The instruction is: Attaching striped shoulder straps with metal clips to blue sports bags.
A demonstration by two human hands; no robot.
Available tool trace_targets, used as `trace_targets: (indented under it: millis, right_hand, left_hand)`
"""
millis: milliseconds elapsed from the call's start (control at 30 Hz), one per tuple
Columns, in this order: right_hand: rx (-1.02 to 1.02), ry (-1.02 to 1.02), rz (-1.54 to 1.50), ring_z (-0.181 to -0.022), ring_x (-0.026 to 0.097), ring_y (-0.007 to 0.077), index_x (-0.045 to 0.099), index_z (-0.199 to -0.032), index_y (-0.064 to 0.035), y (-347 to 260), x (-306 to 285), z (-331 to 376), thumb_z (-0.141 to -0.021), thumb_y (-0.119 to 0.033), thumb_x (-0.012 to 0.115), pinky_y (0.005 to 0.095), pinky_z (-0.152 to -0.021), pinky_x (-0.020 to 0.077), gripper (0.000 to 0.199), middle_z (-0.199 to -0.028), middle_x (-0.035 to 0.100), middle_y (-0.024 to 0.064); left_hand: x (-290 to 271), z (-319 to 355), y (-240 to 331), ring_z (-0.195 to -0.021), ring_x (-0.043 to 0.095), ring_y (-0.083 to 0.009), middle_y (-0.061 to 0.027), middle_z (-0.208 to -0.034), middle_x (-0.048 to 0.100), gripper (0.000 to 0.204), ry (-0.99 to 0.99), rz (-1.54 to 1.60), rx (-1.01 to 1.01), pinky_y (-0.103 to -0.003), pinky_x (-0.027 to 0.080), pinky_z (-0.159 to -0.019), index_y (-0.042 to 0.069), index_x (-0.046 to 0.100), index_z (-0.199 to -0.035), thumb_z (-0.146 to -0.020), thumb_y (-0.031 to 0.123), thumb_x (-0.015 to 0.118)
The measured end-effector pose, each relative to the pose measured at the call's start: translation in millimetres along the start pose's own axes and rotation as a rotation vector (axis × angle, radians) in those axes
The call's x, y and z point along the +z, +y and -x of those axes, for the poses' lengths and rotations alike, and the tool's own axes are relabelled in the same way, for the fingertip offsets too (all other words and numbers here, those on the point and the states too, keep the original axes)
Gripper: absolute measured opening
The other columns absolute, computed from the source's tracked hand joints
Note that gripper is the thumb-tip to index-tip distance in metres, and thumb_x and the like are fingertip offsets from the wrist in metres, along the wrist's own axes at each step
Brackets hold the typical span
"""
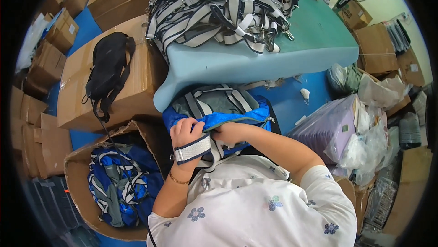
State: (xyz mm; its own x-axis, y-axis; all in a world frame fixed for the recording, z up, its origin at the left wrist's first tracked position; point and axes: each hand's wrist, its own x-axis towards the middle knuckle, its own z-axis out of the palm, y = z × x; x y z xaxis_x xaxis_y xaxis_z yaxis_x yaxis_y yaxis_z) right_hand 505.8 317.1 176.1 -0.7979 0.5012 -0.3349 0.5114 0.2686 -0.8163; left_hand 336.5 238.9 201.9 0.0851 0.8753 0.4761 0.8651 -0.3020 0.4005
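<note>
Left hand (pixel 185 130): centre frame, fingers curled shut on the blue edge of the backpack (pixel 219 108); a grey-and-white strap (pixel 192 149) crosses its wrist. Right hand (pixel 226 131): just beside it, pressed into the same bag, grip not discernible. Backpack: blue and grey, directly above both hands, below the light-blue table (pixel 273 55). Lower left: cardboard box (pixel 77 178) of similar bags.

Single head cam, fisheye, sitting above the person's head and looking steeply down past the shoulders at both hands (pixel 207 135), close in. It's facing forward over the light-blue bench (pixel 255 60), with the floor and cardboard boxes (pixel 73 83) bending along the rim. No second view is overlapping.
</note>
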Motion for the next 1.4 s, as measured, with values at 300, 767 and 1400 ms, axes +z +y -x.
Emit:
trace_targets:
  millis: [300, 767, 1400]
  right_hand:
    - [0.215, 0.438, 0.760, -0.107, 0.060, 0.0298, 0.064, -0.115, -0.0142, 22.3, -4.9, -19.0, -0.081, -0.028, 0.059, 0.0415, -0.095, 0.0431, 0.037, -0.116, 0.064, 0.0106]
    - [-0.004, 0.435, 0.381, -0.083, 0.066, 0.0282, 0.067, -0.100, -0.0084, -46.5, -8.2, 112.4, -0.082, -0.012, 0.065, 0.0376, -0.068, 0.0528, 0.018, -0.091, 0.068, 0.0107]
    - [-0.483, 0.226, -0.913, -0.106, 0.055, 0.0137, 0.051, -0.119, -0.0001, -33.8, -46.8, 83.4, -0.087, 0.006, 0.061, 0.0286, -0.092, 0.0443, 0.034, -0.113, 0.056, 0.0063]
  left_hand:
    - [-9.7, -5.8, 7.1, -0.086, 0.054, -0.0334, -0.0139, -0.089, 0.055, 0.026, -0.186, 0.333, 0.032, -0.040, 0.047, -0.076, 0.004, 0.061, -0.096, -0.071, 0.007, 0.069]
    - [-22.3, 0.6, 35.6, -0.080, 0.059, -0.0310, -0.0121, -0.084, 0.058, 0.007, -0.355, 0.497, 0.152, -0.042, 0.046, -0.067, 0.005, 0.059, -0.088, -0.083, 0.010, 0.059]
    - [-6.7, 18.0, 55.0, -0.095, 0.058, -0.0345, -0.0160, -0.100, 0.059, 0.027, -0.324, 0.557, 0.098, -0.041, 0.049, -0.082, 0.001, 0.061, -0.100, -0.075, 0.008, 0.068]
